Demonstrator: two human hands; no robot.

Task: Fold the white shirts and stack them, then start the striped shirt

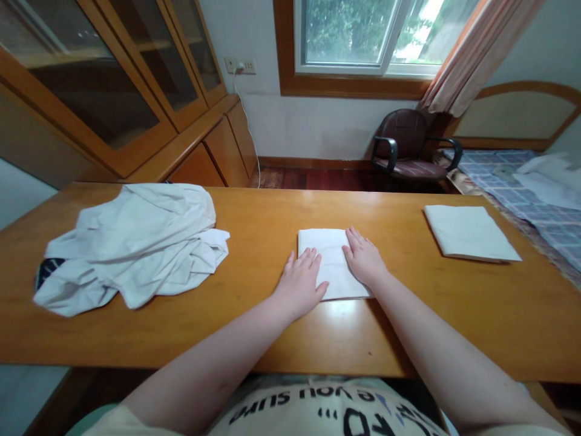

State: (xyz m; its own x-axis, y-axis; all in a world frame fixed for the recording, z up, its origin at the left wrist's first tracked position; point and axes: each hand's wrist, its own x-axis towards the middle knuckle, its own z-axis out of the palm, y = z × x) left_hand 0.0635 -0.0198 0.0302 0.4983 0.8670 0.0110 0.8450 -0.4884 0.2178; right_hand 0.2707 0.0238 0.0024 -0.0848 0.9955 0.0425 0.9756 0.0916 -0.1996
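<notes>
Our left hand and right hand lie flat, unclenched, on folded cloth between long edges of the tabletop.

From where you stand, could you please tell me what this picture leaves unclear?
Head view, hidden: part of the folded cloth, under the left hand and right hand.
Head view, cut off: the bed, by the right edge.
Head view, hidden: inner layers of the pile, by its outer folds.

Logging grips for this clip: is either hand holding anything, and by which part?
Nothing appears gripped: the left hand and right hand lie flat on the folded white cloth, toward its left and right sides.
</notes>
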